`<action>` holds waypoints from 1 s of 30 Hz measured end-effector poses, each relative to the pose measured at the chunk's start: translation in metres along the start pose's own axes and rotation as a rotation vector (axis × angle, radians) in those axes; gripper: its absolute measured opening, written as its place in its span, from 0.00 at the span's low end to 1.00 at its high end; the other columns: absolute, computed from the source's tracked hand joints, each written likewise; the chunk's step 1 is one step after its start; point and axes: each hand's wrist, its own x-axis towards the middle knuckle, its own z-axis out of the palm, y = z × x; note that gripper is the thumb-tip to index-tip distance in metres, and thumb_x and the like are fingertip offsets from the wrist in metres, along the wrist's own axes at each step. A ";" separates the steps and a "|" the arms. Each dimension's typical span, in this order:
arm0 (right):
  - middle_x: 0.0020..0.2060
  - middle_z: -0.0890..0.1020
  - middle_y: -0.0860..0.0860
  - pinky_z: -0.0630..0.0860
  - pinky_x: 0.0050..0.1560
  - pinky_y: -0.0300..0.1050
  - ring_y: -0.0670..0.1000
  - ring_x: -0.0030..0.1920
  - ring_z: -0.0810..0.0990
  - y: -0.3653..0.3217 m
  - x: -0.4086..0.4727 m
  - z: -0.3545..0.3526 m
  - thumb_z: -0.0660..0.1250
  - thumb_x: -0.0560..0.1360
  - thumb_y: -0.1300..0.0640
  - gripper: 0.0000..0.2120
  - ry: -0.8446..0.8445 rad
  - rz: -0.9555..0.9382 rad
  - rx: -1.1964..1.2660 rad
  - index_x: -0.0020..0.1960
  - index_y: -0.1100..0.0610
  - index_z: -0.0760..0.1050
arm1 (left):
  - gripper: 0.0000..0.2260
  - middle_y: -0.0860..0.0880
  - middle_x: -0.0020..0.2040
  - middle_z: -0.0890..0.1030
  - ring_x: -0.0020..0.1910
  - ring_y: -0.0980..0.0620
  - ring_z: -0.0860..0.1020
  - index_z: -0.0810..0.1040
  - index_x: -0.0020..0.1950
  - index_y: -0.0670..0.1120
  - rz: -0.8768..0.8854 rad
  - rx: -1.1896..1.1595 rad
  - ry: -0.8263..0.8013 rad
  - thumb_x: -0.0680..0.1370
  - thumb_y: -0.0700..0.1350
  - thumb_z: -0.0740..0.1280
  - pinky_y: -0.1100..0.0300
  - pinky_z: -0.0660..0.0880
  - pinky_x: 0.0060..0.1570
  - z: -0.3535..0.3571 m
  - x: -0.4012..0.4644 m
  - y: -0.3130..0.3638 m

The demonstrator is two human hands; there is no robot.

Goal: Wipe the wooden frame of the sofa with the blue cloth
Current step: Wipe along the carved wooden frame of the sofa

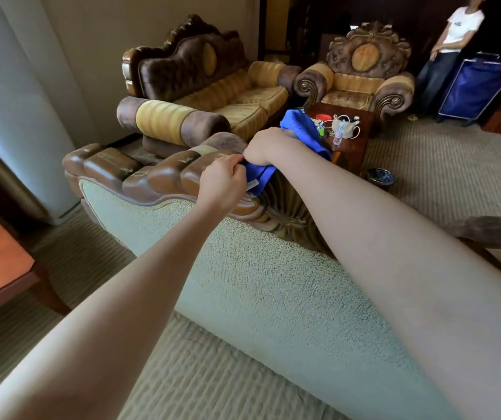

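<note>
Two bare hands at work behind sofa: our left hand [223, 180] pinches lower edge of bright blue microfibre cloth [302, 140], fingers curled round it; our right hand [268, 147] grips bunched upper part, pressing it onto carved glossy brown wooden frame [140, 177] topping sofa's pale green textured back [243, 283]. Cloth drapes across frame's crest, white label showing. Beyond: dark wooden coffee table [352, 144] strewn with small items, blue fabric cart [479, 86], person in white T-shirt [455, 43] standing beside it.
</note>
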 end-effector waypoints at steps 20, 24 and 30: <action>0.68 0.69 0.56 0.63 0.56 0.45 0.58 0.65 0.69 0.075 0.026 -0.016 0.56 0.81 0.49 0.21 -0.228 -0.200 0.327 0.71 0.57 0.66 | 0.14 0.38 0.61 0.76 0.54 0.45 0.73 0.75 0.56 0.42 -0.228 0.188 -0.333 0.83 0.47 0.52 0.56 0.66 0.51 0.011 0.051 0.057; 0.68 0.69 0.56 0.63 0.64 0.47 0.57 0.65 0.69 0.093 0.032 -0.014 0.56 0.81 0.50 0.21 -0.280 -0.220 0.482 0.71 0.57 0.66 | 0.17 0.38 0.62 0.76 0.61 0.40 0.74 0.76 0.62 0.39 -0.291 0.289 -0.367 0.82 0.46 0.54 0.52 0.70 0.57 0.019 0.071 0.068; 0.41 0.76 0.53 0.70 0.42 0.43 0.54 0.44 0.74 0.126 0.046 0.006 0.61 0.79 0.49 0.14 -0.294 -0.160 0.906 0.57 0.57 0.74 | 0.15 0.48 0.54 0.71 0.44 0.55 0.69 0.73 0.61 0.41 -0.258 0.334 -0.328 0.83 0.38 0.49 0.73 0.58 0.39 0.045 0.085 0.109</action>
